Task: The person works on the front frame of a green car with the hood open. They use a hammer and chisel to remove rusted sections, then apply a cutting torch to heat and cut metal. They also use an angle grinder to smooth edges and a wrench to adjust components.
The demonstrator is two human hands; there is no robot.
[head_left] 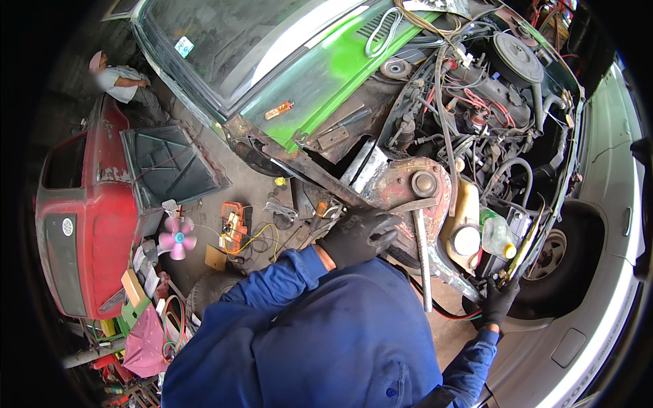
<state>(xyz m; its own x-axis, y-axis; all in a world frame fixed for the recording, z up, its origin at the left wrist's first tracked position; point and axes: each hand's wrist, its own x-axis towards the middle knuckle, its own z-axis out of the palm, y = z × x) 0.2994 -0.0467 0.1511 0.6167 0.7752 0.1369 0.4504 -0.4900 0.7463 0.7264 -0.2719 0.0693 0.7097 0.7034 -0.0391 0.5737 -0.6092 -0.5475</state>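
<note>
My left hand (360, 234), in a black glove, is at the edge of the rusty inner fender panel (401, 178). Its fingers are curled, and whatever they hold is hidden. To its right, a hammer-shaped metal tool (423, 262) lies across the panel with its long handle toward me. My right hand (500, 302), also gloved, is closed around a gas torch with brass-coloured fittings (504, 275) at the front edge of the engine bay. Red and dark hoses (449, 315) run to that hand. Near it are a yellowed plastic reservoir (460, 221) and a clear bottle (498, 238).
The engine (486, 95) with its round air cleaner (517, 58) fills the open bay. A green-painted cowl (340, 75) lies beyond. At right stands a silver vehicle (598, 251). Leftward are a red car body (102, 224), a pink fan (178, 238), floor clutter and a person (126, 81).
</note>
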